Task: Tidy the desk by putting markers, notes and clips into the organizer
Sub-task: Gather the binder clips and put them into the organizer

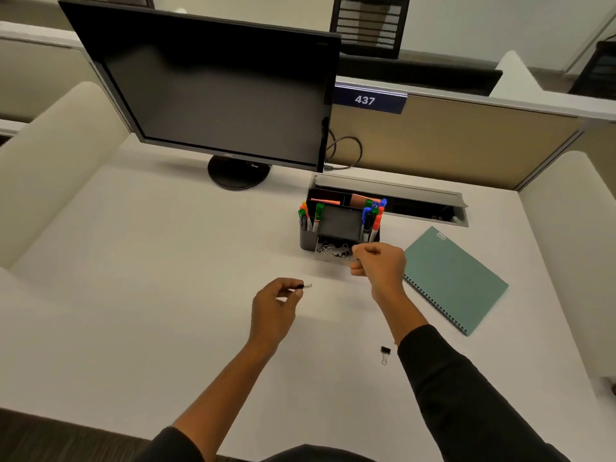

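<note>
A dark desk organizer point(306, 240) stands mid-desk with coloured markers point(370, 218) upright in its side cups and orange notes point(325, 201) in the back slot. Its clear front drawer point(321, 256) is pulled out and holds several binder clips. My right hand point(378, 265) is at the drawer's right front corner, fingers curled; what it pinches is hidden. My left hand point(275, 303) hovers over the desk and pinches a small black binder clip point(304, 286). Another black binder clip point(385, 353) lies loose on the desk beside my right forearm.
A black monitor point(216, 91) on a round stand fills the back left. A teal spiral notebook point(456, 278) lies right of the organizer. An open cable tray point(426, 205) runs behind it. Cream partitions border both sides.
</note>
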